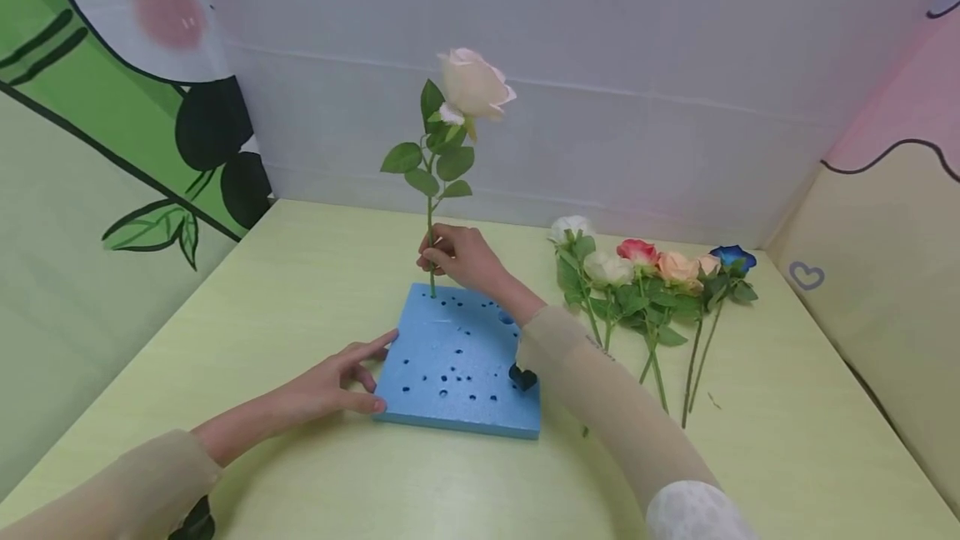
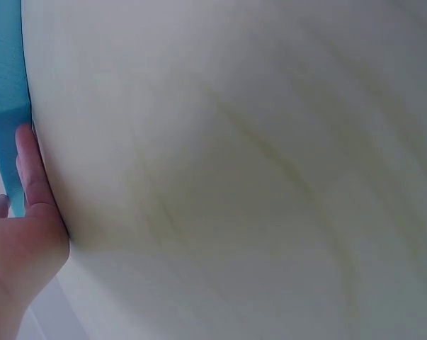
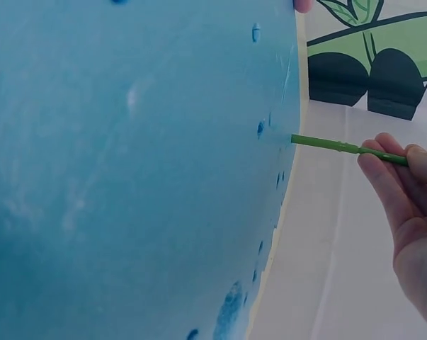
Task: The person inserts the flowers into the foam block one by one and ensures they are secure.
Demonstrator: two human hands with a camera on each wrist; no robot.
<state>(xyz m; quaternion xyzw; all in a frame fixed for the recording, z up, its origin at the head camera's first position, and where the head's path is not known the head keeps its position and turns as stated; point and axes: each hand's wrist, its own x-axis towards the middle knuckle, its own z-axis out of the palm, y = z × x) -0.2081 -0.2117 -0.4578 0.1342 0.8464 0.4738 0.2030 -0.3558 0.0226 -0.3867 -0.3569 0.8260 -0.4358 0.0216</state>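
Note:
A pale pink artificial rose [image 1: 474, 86] stands upright, its green stem [image 3: 323, 143] pinched between the thumb and fingers of my right hand [image 1: 467, 255]. The stem's cut end is at the far left corner of a blue foam board [image 1: 480, 357] dotted with holes; whether it has entered a hole I cannot tell. At the board's left side, my left hand [image 1: 330, 386] touches the edge, index finger extended and thumb at the near left corner. In the left wrist view, the fingers [image 2: 35, 173] lie against the board's side [image 2: 8, 85].
To the right lie several artificial roses on the pale table [image 1: 300, 473]: white roses [image 1: 609, 268], a red rose [image 1: 637, 252], a peach rose [image 1: 678, 268] and a blue rose [image 1: 733, 257]. Their stems point toward me. A cloth wall [image 1: 600, 65] closes off the back.

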